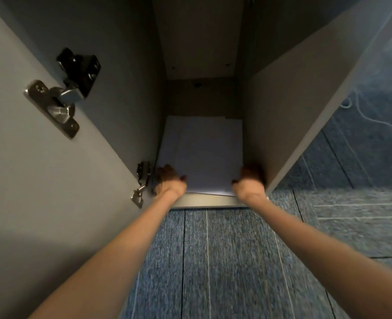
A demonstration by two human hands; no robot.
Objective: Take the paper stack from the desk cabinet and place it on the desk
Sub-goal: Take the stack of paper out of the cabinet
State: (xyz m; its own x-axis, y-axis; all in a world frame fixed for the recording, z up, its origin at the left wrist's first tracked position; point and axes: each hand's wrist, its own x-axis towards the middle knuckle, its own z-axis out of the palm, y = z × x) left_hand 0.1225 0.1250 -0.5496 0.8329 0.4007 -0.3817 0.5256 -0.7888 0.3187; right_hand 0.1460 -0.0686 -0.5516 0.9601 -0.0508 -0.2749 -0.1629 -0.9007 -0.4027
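A white paper stack (202, 153) lies flat on the floor of the open desk cabinet (282, 111), filling most of its width. My left hand (169, 180) rests on the stack's near left corner, thumb on top, fingers curled at the edge. At the near right corner sits my right hand (249, 180), thumb on top and fingers down along the side by the cabinet wall. Both hands are blurred, so how firmly they grip the paper is unclear. The desk top is out of view.
The cabinet door (52, 157) stands open on the left with two metal hinges (61, 93) (142, 183). The cabinet's right wall is close to my right hand. Blue carpet tiles (225, 261) cover the floor below and to the right.
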